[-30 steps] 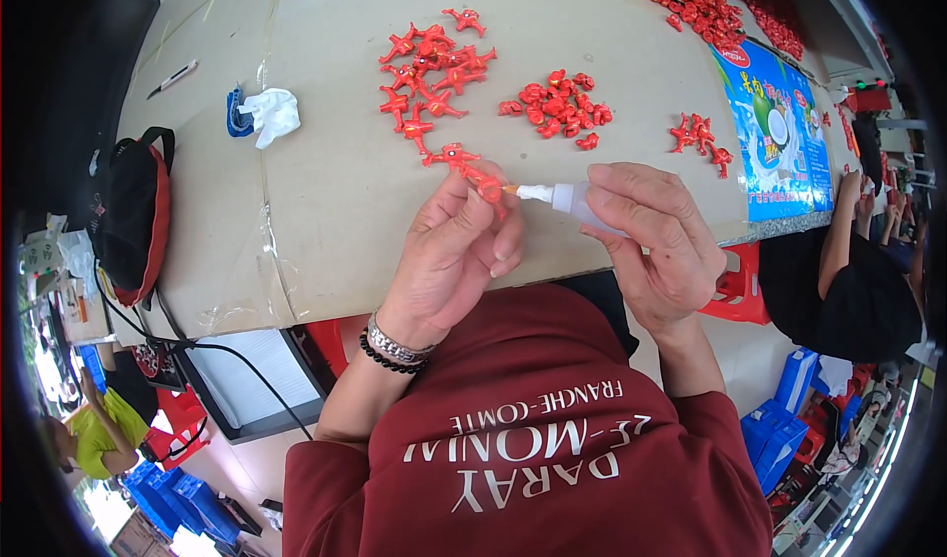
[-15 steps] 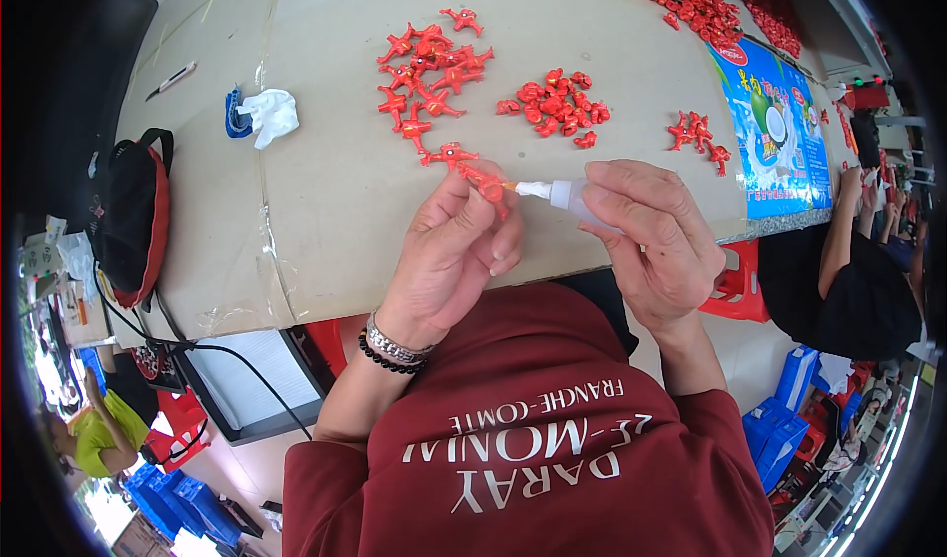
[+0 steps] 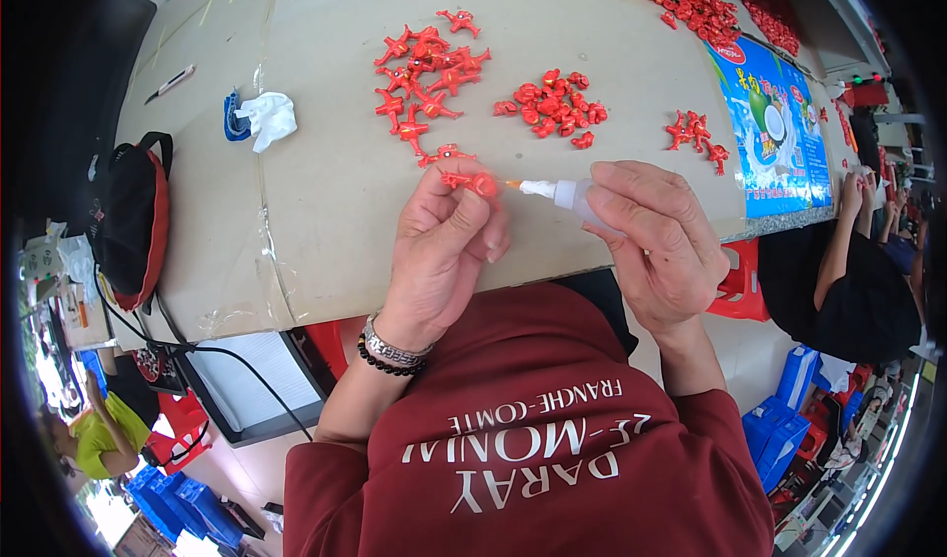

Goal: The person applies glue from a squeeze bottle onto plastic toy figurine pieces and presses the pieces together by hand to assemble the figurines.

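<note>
My left hand (image 3: 449, 231) pinches a small red plastic figure part (image 3: 472, 181) between thumb and fingers, above the front of the table. My right hand (image 3: 663, 236) grips a squeeze glue bottle (image 3: 572, 196), whitish with a wrapped neck and a thin orange-tinted nozzle. The nozzle tip points left and ends close beside the red part; whether they touch I cannot tell. Just beyond my left hand lies a pile of red figure bodies with limbs (image 3: 424, 69). To its right sits a heap of small rounded red pieces (image 3: 552, 105).
A few red figures (image 3: 695, 133) lie near a blue printed sheet (image 3: 774, 128) on the right. Bigger red heaps (image 3: 695, 6) sit at the far right. Leftward are a white cloth (image 3: 268, 120), a blue tape roll (image 3: 235, 118), a cutter knife (image 3: 171, 82) and a black-red bag (image 3: 136, 222).
My left hand has shifted slightly left and turned the red part. The nozzle tip, which was at the part, now has a small gap or lies just beside it.
</note>
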The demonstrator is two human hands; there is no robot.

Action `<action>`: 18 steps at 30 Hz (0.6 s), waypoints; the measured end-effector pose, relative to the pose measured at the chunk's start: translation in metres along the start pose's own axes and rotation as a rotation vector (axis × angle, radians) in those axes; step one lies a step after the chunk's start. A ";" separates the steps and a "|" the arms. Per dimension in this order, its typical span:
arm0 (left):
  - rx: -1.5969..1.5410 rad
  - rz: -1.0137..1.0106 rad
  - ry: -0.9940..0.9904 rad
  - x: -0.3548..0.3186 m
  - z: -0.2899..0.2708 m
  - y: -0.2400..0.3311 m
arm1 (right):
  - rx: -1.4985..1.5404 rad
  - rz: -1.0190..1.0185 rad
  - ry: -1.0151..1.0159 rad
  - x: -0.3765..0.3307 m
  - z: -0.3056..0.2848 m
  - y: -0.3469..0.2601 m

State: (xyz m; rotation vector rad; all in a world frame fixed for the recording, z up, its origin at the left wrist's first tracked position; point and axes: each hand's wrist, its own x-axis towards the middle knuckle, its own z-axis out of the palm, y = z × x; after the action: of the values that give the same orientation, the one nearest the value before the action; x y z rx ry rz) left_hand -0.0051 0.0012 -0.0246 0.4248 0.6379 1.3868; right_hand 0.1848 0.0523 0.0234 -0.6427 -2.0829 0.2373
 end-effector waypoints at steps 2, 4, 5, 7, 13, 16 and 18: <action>0.012 0.014 -0.011 0.001 0.000 0.000 | 0.008 0.003 -0.002 0.000 0.000 0.000; 0.025 0.014 0.008 0.000 0.002 0.000 | 0.008 -0.003 -0.012 0.000 0.000 0.001; 0.025 0.013 0.008 0.000 0.001 0.000 | 0.007 -0.002 -0.012 0.000 0.001 0.001; 0.037 0.015 -0.023 0.001 -0.001 -0.001 | 0.012 0.002 0.033 0.000 0.004 0.001; 0.027 0.048 -0.047 0.002 -0.003 -0.002 | 0.006 0.006 0.025 0.000 0.004 0.001; 0.015 0.064 -0.004 0.002 -0.001 -0.002 | 0.005 0.011 0.029 0.000 0.003 0.000; 0.012 0.071 0.000 0.002 0.001 -0.001 | 0.008 0.006 0.028 0.000 0.003 0.000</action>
State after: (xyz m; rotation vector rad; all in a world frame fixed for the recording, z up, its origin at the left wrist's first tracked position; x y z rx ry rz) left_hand -0.0037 0.0031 -0.0251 0.4608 0.6359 1.4512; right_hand 0.1822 0.0529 0.0213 -0.6439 -2.0528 0.2392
